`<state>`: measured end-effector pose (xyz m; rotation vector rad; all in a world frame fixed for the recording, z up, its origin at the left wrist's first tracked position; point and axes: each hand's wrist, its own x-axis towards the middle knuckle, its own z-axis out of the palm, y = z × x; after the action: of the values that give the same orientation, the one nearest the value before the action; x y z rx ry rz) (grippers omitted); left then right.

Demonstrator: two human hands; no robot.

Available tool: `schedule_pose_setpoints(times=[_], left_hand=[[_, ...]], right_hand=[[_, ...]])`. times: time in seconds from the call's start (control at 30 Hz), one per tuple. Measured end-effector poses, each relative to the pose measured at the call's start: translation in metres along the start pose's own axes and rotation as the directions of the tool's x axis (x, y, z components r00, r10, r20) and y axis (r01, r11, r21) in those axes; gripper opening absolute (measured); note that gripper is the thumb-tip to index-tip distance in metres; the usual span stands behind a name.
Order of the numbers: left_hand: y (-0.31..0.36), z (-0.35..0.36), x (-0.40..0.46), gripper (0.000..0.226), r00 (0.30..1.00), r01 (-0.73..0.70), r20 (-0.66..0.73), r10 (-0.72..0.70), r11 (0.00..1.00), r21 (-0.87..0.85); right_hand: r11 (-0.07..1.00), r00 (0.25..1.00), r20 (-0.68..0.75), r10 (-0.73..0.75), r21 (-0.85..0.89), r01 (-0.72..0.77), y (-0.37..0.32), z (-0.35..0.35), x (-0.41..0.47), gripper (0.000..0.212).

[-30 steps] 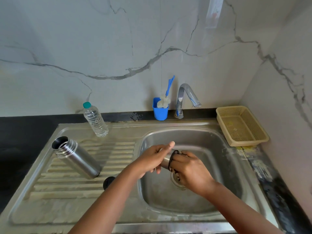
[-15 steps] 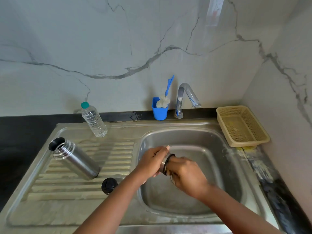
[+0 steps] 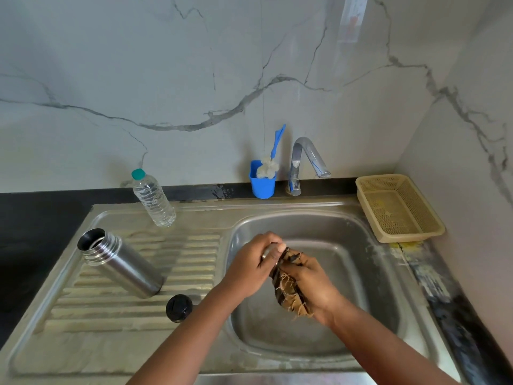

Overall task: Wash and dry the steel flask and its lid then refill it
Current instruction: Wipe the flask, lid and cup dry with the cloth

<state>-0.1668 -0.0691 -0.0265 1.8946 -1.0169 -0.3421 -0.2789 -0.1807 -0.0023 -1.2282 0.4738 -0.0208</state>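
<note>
Head view: I look down on a steel sink [image 3: 347, 218] with a ribbed draining board; I place everything by this sink.
Left hand [image 3: 251, 269]: over the sink bowl, fingers curled round a small steel lid [image 3: 268, 252]; I see only a sliver of its metal between the fingers.
Right hand [image 3: 308, 282]: over the bowl, just right of the left hand and touching it, fingers clenched on a frayed brown cloth [image 3: 288, 290] pressed against the lid.
Steel flask [image 3: 119, 263]: on the draining board left of the bowl, open-mouthed; with the wide lens I cannot tell whether it leans or stands straight.
Black cap [image 3: 179, 308]: lying on the draining board, near the flask's base and close to the bowl's left rim.
Water bottle [image 3: 153, 200]: clear plastic with a teal cap, at the back of the draining board.
Blue cup [image 3: 262, 184]: behind the sink against the wall, with a white-headed, blue-handled brush [image 3: 270, 159] in it.
Tap [image 3: 304, 162]: behind the bowl, just right of the cup.
Basket [image 3: 399, 208]: beige plastic, on the counter at the sink's back right corner.
</note>
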Motion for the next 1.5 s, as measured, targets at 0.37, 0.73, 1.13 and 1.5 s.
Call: schedule_pose_setpoints(times=[0.37, 0.73, 1.13, 1.5], left_hand=[[0.032, -0.007, 0.006, 0.069, 0.644, 0.765, 0.404, -0.649, 0.557, -0.324], [0.017, -0.005, -0.009, 0.054, 0.706, 0.452, 0.300, -0.641, 0.082, -0.888], [0.036, 0.009, -0.011, 0.015, 0.819, 0.429, -0.070, -0.570, 0.688, -0.586], [0.061, 0.011, -0.016, 0.036, 0.859, 0.447, 0.059, -0.509, 0.688, -0.572]], right_hand=[[-0.698, 0.348, 0.842, -0.411, -0.537, 0.474, 0.012, -0.043, 0.015, 0.014], [0.913, 0.784, -0.519, -0.341, -0.381, 0.146, 0.016, -0.037, -0.003, 0.027], [0.971, 0.760, -0.627, -0.172, 0.023, 0.238, 0.020, -0.005, -0.011, 0.016], [0.391, 0.711, 0.017, -0.703, -0.826, 0.406, 0.036, 0.011, -0.022, 0.057]])
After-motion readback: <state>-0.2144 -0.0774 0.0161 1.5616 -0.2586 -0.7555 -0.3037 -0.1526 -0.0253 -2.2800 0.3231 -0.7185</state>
